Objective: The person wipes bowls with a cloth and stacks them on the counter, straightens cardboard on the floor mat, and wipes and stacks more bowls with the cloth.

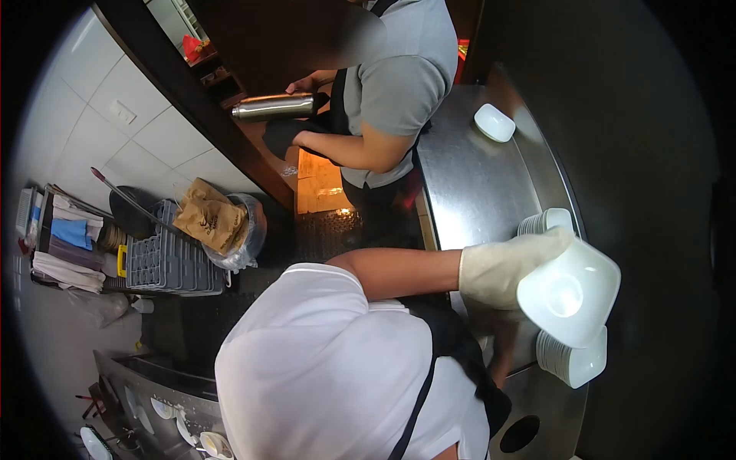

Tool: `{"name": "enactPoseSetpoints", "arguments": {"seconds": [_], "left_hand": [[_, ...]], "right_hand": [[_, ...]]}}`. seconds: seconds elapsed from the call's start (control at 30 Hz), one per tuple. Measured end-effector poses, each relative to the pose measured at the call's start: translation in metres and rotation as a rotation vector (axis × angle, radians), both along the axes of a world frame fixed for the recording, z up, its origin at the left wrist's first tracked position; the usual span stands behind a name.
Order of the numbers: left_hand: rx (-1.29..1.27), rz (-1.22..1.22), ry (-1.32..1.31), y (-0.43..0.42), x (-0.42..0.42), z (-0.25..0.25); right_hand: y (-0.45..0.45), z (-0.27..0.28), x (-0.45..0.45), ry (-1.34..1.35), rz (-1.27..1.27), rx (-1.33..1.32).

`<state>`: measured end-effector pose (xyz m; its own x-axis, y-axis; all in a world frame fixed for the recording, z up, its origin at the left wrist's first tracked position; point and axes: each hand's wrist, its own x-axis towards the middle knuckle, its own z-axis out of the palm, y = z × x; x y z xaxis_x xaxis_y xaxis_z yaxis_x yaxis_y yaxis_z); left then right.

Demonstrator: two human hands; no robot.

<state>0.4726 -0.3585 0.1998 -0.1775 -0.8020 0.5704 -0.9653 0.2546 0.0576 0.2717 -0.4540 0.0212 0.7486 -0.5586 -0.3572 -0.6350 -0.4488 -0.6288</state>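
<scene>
Outstretched, the gloved left hand (521, 268) clasps a bowl (569, 295) by its edge; the right forearm (503, 354) shows lower, grip hidden.

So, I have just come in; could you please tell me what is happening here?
A person in a white shirt holds a bowl in a gloved left hand, over the counter. Two stacks of such bowls are close by, and at least one more bowl sits farther along. The right hand is hard to make out under the left arm. Nearby, a co-worker in grey holds a metal flask.
</scene>
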Motion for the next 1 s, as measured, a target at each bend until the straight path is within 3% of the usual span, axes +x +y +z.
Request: {"name": "enactPoseSetpoints", "arguments": {"seconds": [0.07,0.17,0.23,0.37,0.43,0.47,0.53,0.63,0.73,0.87,0.97,1.0], "left_hand": [[-0.08,-0.072,0.088,0.001,0.012,0.009],[-0.107,-0.164,0.39,0.008,0.044,0.009],[-0.075,-0.19,0.653,0.019,0.056,-0.002],[0.11,-0.106,1.134,0.034,0.041,-0.043],[0.167,-0.04,1.228,0.031,0.021,-0.064],[0.172,-0.02,1.234,0.026,0.012,-0.074],[0.121,0.017,1.207,0.007,-0.013,-0.091],[0.052,-0.009,1.38,0.006,-0.022,-0.069],[0.103,-0.065,1.577,0.036,-0.001,-0.036],[0.13,0.064,1.308,0.044,0.004,-0.054],[0.063,0.106,1.219,0.03,0.001,-0.061],[0.046,0.075,1.285,0.029,0.003,-0.058]], "right_hand": [[0.006,-0.015,0.01,0.249,0.096,0.159],[0.046,0.015,-0.004,-0.074,-0.062,0.267],[0.021,-0.007,-0.068,-0.179,-0.228,0.32],[-0.02,0.053,-0.118,-0.885,-0.415,0.317],[-0.005,0.131,-0.072,-1.372,-0.147,0.543],[-0.044,0.107,-0.073,-1.119,0.066,-0.439],[-0.073,0.065,-0.034,-0.724,0.12,-1.036],[0.012,0.151,0.093,-0.619,0.037,-0.435],[0.022,0.153,0.092,-0.4,0.274,-0.564],[-0.016,0.128,0.097,-0.607,-0.017,-1.033],[0.005,0.138,0.135,-0.792,-0.227,-0.759],[0.011,0.143,0.132,-0.672,-0.201,-0.359]]}}
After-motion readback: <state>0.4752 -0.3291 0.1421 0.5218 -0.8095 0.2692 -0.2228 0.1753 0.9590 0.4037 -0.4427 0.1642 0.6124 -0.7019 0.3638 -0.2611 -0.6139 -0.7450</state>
